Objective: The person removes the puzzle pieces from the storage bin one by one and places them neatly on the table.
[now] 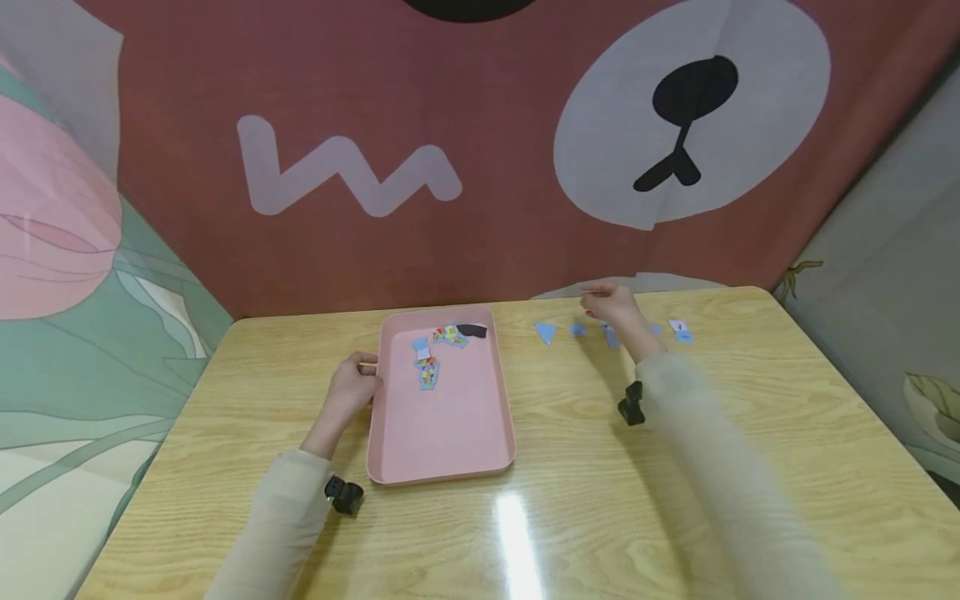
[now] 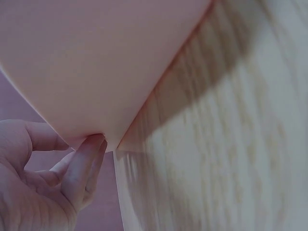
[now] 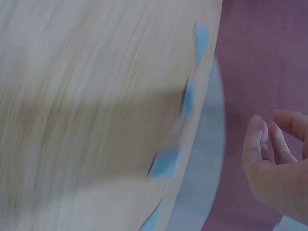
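My left hand (image 1: 351, 385) grips the left side of a pink tray (image 1: 450, 433). In the left wrist view its fingertips (image 2: 91, 149) press against the tray's wall (image 2: 110, 62). Inside the tray lie a few flat cut-out pieces: a colourful one (image 1: 427, 375), another colourful one (image 1: 452, 336) and a black strip (image 1: 472, 331). To the right, my right hand (image 1: 613, 307) hovers above a row of light blue pieces on the table. Its fingers are loosely bent with nothing between them, as the right wrist view shows beside a blue piece (image 3: 165, 163).
The wooden table (image 1: 585, 500) ends at a brown curtain (image 1: 480, 242) printed with a bear's face. A blue triangle (image 1: 546, 332) lies right of the tray, and a white-and-blue piece (image 1: 681, 332) sits at the row's right end.
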Available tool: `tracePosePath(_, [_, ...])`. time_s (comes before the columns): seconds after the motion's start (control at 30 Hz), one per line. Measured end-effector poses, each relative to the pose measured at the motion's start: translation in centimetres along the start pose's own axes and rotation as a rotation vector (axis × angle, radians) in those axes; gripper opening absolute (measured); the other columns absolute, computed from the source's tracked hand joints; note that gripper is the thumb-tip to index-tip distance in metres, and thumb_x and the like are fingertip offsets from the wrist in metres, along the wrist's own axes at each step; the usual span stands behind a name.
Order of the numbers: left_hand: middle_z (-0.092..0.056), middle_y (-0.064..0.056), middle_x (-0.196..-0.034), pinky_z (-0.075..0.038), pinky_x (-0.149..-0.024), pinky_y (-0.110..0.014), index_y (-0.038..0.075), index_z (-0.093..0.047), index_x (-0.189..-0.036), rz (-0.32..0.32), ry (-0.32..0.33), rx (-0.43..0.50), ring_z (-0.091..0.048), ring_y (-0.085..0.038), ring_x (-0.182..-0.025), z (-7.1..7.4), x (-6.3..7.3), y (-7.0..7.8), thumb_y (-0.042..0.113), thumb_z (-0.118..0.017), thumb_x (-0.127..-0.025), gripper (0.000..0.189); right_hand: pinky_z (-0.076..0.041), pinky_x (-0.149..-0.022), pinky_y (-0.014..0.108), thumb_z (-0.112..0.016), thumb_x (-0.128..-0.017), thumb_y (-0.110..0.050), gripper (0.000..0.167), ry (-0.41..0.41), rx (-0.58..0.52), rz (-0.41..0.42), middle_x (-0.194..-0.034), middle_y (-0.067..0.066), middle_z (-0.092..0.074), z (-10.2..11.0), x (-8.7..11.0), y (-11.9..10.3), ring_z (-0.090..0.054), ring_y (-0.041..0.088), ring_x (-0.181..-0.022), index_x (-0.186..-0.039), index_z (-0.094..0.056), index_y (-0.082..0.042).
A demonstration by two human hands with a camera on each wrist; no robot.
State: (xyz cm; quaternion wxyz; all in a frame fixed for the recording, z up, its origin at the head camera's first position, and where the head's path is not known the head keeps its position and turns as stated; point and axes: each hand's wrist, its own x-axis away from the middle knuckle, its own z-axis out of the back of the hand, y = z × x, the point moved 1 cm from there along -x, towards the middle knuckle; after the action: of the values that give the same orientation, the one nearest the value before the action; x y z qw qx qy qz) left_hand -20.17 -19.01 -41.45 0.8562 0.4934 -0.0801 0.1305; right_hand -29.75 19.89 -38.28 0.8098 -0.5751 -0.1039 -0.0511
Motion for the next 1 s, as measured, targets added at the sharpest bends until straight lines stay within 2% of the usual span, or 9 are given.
tracePosePath(0.17, [-0.056,-0.030,-0.121,-0.054,-0.061,-0.022,-0.008,-0.044,-0.131,-0.003,-0.011,-0.007,-0.063,-0.022,-0.085,0.0,-0.1,0.1,-0.002,-0.047,-0.084,0.048,-0.040,-0.110,0.044,-0.046,-0.099,-0.008,0.045,-0.092,-0.040,0.016,-0.140,0.026,-0.041,-3.7,0.2,-1.8,-0.043,0.038,-0.129,-0.141,-0.039,0.004])
tracePosePath(0.37, [-0.056,-0.032,-0.120,-0.054,-0.059,-0.022,-0.010,-0.046,-0.130,-0.020,-0.022,0.018,-0.061,-0.014,-0.075,0.2,0.1,0.1,-0.003,-0.050,-0.083,0.048,-0.042,-0.108,0.046,-0.048,-0.097,-0.005,0.042,-0.185,-0.064,0.052,-0.139,0.026,-0.045,-8.1,0.9,-3.5,-0.047,0.036,-0.127,-0.137,-0.044,0.005])
tracePosePath(0.5, [-0.056,-0.032,-0.122,-0.055,-0.060,-0.022,-0.011,-0.045,-0.131,-0.027,-0.032,0.019,-0.062,-0.014,-0.076,0.3,0.2,0.1,-0.002,-0.051,-0.084,0.048,-0.044,-0.106,0.046,-0.049,-0.095,-0.001,0.041,-0.223,-0.063,0.058,-0.136,0.027,-0.048,-10.6,1.7,-4.4,-0.050,0.036,-0.122,-0.135,-0.047,0.006])
tracePosePath(0.67, [-0.055,-0.032,-0.125,-0.056,-0.063,-0.024,-0.010,-0.044,-0.133,-0.019,-0.034,0.005,-0.065,-0.019,-0.083,0.4,0.1,0.0,0.001,-0.052,-0.087,0.048,-0.045,-0.104,0.046,-0.051,-0.093,0.000,0.041,-0.244,-0.071,0.034,-0.133,0.025,-0.053,-13.2,2.0,-5.6,-0.055,0.033,-0.114,-0.134,-0.050,0.004])
tracePosePath(0.83, [-0.055,-0.032,-0.126,-0.058,-0.064,-0.027,-0.009,-0.044,-0.134,-0.009,-0.032,0.004,-0.066,-0.023,-0.086,0.3,0.1,-0.1,0.001,-0.053,-0.087,0.049,-0.045,-0.105,0.045,-0.053,-0.092,0.000,0.042,-0.272,-0.098,0.013,-0.133,0.022,-0.054,-15.2,2.3,-6.5,-0.055,0.035,-0.118,-0.134,-0.051,0.002])
tracePosePath(1.0, [-0.055,-0.032,-0.126,-0.058,-0.064,-0.027,-0.008,-0.044,-0.133,-0.003,-0.029,0.005,-0.065,-0.019,-0.082,0.2,0.0,-0.1,0.001,-0.054,-0.087,0.048,-0.048,-0.102,0.041,-0.053,-0.091,0.000,0.043,-0.299,-0.062,0.047,-0.133,0.022,-0.055,-16.7,2.4,-6.2,-0.054,0.034,-0.121,-0.134,-0.051,0.003])
